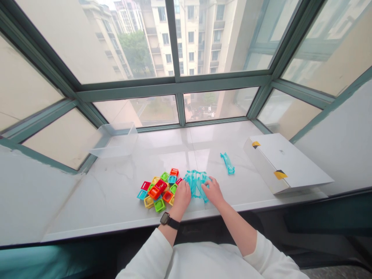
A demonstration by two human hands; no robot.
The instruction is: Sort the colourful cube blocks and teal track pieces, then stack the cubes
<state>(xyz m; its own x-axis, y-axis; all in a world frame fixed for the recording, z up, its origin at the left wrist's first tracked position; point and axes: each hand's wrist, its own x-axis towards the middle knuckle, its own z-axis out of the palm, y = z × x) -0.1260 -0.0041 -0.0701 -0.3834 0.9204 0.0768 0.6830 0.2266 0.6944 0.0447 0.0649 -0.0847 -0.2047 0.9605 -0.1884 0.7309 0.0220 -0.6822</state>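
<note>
Several translucent teal plastic track-like pieces (196, 183) lie side by side on the white marble-patterned sill. My left hand (182, 194), with a black watch on its wrist, is curled against their left side, its fingertips mostly hidden. On the right side, my right hand (214, 192) has its thumb and fingers closed around the edge of the outermost piece. Immediately left of my left hand sits a loose pile of small coloured plastic blocks (159, 188) in red, orange, yellow, green and blue, some with round hollows. A separate teal piece (227, 163) lies beyond my right hand.
A clear plastic bin (113, 141) stands at the back left by the window. On the right rests a white box (286, 162) with yellow-and-black tabs. The sill's front edge (116, 227) runs close to my body, and green-framed windows (174, 86) surround the back and sides.
</note>
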